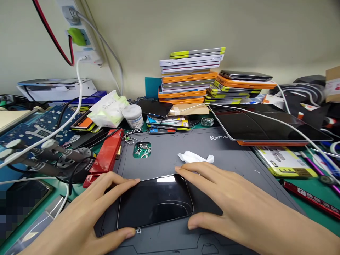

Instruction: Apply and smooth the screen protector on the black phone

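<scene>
Our smartphone (155,203) lies on the grey work mat (167,143), screen dark, seemingly closed up; what remains undone we cannot tell. Our left hand (82,209) pinches its edges; our right hand (231,198), spread, reaches its far corner.

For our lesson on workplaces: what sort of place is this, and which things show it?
Probably an electronics repair workspace: there's a dark-screened phone, a grey mat and small metal parts in the mat's rounded cutout.

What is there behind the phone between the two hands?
Behind the phone, a crumpled white sheet lies on the grey mat; whatever the right hand covers cannot be seen.
</scene>
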`<state>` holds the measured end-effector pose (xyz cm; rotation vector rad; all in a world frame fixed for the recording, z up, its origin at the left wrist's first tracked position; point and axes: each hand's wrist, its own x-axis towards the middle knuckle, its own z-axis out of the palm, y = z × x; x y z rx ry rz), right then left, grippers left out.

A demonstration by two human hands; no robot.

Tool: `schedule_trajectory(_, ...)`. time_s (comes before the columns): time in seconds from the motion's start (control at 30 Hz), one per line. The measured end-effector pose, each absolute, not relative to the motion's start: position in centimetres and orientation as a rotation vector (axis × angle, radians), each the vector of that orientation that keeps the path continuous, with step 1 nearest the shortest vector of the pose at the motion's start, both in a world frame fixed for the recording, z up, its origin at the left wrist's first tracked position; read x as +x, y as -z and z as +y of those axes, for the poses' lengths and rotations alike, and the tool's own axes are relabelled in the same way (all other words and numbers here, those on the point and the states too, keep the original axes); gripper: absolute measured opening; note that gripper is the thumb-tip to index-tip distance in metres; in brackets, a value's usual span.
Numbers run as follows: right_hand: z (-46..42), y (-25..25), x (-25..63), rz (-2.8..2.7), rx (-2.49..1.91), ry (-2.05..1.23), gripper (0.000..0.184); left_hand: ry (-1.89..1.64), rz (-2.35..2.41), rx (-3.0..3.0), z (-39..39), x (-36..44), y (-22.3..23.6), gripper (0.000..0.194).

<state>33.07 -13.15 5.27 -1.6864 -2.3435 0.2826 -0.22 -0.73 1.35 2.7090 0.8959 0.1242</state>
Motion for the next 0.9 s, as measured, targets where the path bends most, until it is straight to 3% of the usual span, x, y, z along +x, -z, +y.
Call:
schedule_trajectory(0.43,-12.4,-4.9,33.1,-2.225,-1.763,-0.538,0.072,-0.174,0.871,2.722,-0.6,-0.3,-0.8,0.076)
schedule_trajectory(0.9,-12.6,-4.5,32.6,-2.251,-1.725,-0.371,0.072,-0.176,0.854,2.748,-0.3,-0.5,-0.1,0.078)
